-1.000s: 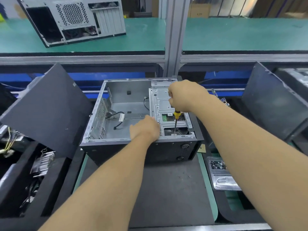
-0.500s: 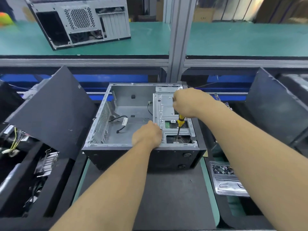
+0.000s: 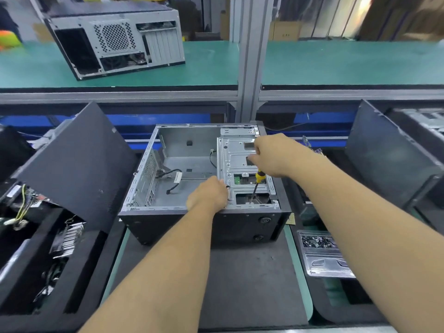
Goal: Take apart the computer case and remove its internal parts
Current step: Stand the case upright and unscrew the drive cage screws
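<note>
Your two hands work apart over the open computer case (image 3: 168,212), which lies on its side on the dark mat (image 3: 240,284) of the surface straight ahead of you. Your right hand (image 3: 274,155) is wrapped around the yellow-handled screwdriver (image 3: 257,183), whose shaft slants down to the near edge of the metal drive bracket (image 3: 234,155) filling the right part of the case. Your left hand (image 3: 207,195) rests on the case's near rim with its fingers curled over the bracket's left edge.

Left of your left hand, the case's main bay holds little: a loose black cable (image 3: 171,175) with a white tag lies on its floor, and a second thin cable hangs beside the bracket. Under the bracket, near the screwdriver's shaft, a green bit of circuit board (image 3: 237,180) shows through a cutout.

Right of your right forearm sits a clear plastic tray (image 3: 324,263); its far compartment holds a heap of small dark screws (image 3: 316,242).

Far to the left of your left arm, black foam bins (image 3: 31,272) hold removed parts, among them a finned metal piece (image 3: 69,234) and yellow wires (image 3: 21,207). A black side panel (image 3: 79,164) leans over those bins. Beyond your hands, on the green upper shelf (image 3: 336,63), stands a second computer case (image 3: 115,39).
</note>
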